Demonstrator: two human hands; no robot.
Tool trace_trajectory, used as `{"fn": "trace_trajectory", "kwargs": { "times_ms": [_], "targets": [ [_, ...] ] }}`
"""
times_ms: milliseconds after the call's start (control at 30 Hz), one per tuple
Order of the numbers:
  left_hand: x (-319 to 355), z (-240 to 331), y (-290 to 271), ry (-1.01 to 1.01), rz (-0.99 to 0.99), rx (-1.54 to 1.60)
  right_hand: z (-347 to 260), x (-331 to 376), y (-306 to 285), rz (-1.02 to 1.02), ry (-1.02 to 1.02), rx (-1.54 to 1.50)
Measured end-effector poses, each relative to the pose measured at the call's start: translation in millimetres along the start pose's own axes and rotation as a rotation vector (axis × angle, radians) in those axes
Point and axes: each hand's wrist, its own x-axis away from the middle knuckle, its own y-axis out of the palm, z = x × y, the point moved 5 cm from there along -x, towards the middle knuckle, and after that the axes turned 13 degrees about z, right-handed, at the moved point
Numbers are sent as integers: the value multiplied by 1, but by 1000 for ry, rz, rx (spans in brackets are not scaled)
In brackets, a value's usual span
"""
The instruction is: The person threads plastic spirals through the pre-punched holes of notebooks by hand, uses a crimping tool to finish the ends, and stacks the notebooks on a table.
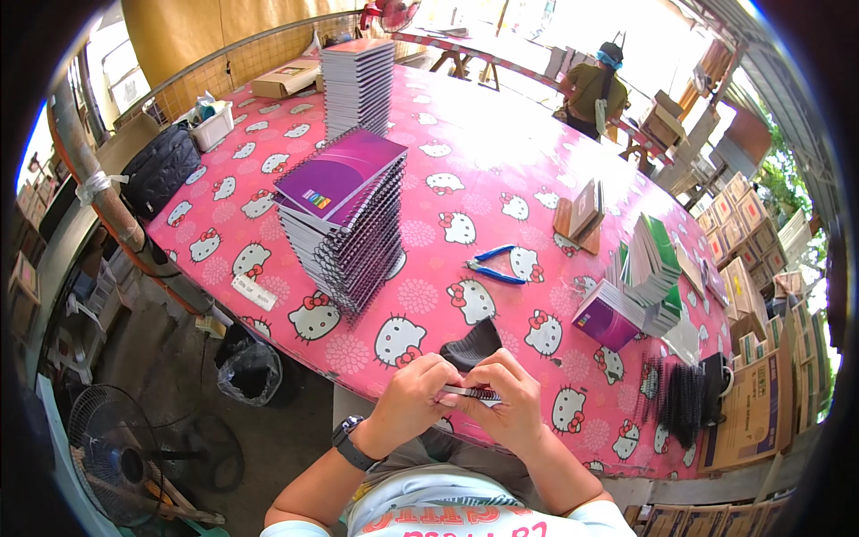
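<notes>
Close to my body at the table's near edge, my left hand [416,394] and my right hand [508,398] are closed on a wire-bound notebook [467,392]. It is seen nearly edge-on, with black wire coils along its edge by my right fingers. Just beyond my fingertips is a dark, curved shape [472,345]; whether it belongs to the notebook I cannot tell. Ahead to the left stands a tall stack of purple notebooks [344,179] with black wire coils. Blue-handled pliers [497,265] lie on the table beyond my hands.
The table [420,295] has a pink patterned cover. Farther back stands another notebook stack [358,85]. To the right are purple and green books [649,268] and black wire coils [682,403]. A floor fan [125,456] stands at lower left. A person [595,94] is far off.
</notes>
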Motion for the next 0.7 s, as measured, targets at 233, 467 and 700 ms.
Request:
{"fn": "trace_trajectory", "kwargs": {
  "times_ms": [233, 467, 700],
  "targets": [
    [-1, -7, -8, -78, -8, 34, -15, -11, 1, -118, -195, 29],
    [-34, 26, -39, 142, -42, -272, -34, -47, 8, -227, -313, 4],
    [-68, 18, -93, -324, 348, 506, -53, -162, 19, 242, 41, -522]
  ]
}}
